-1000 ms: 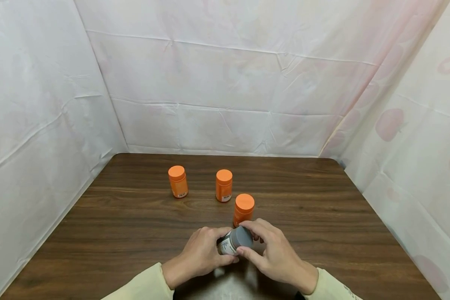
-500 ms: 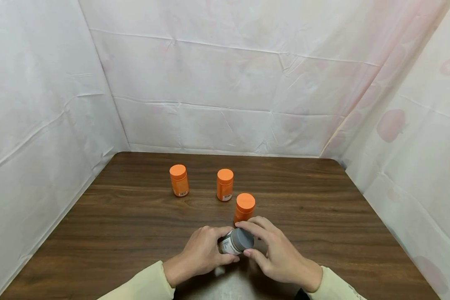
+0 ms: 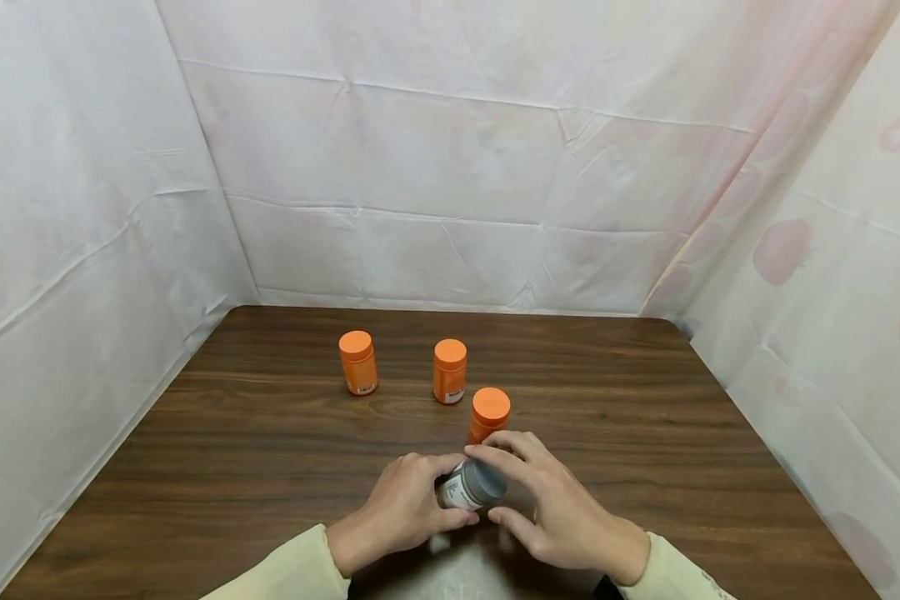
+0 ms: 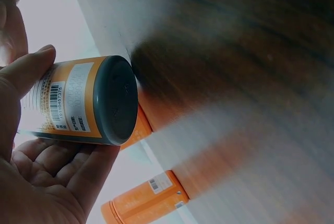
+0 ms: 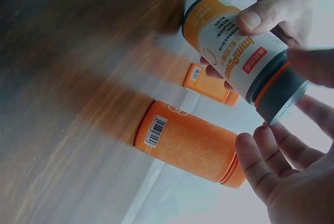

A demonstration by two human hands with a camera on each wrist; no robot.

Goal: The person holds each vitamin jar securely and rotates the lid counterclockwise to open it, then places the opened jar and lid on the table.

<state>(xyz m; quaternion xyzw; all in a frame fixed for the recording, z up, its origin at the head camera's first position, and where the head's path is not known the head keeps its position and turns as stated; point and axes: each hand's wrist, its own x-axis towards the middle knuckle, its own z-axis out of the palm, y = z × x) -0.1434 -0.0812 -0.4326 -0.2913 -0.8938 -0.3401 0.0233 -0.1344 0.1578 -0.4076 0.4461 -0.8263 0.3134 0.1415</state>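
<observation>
My left hand holds a grey-capped pill bottle tilted above the table, its base lifted off the wood in the left wrist view. White and orange label print shows on the bottle. A thin orange band runs between the body and the grey cap. Around that cap, the right hand has its fingers spread and loose. Its index fingertip lies by the cap's far edge, and the thumb sits slightly apart from it. Whether any right fingertip touches the cap is hard to tell.
Three orange pill bottles stand upright on the dark wood table: a left one, a middle one and a near one, partly hidden behind the right hand. A pale printed sheet encloses the back and sides.
The right thumb has come away from the cap, and the right fingers have shifted over the cap's far side. The left hand keeps the bottle in nearly the same place.
</observation>
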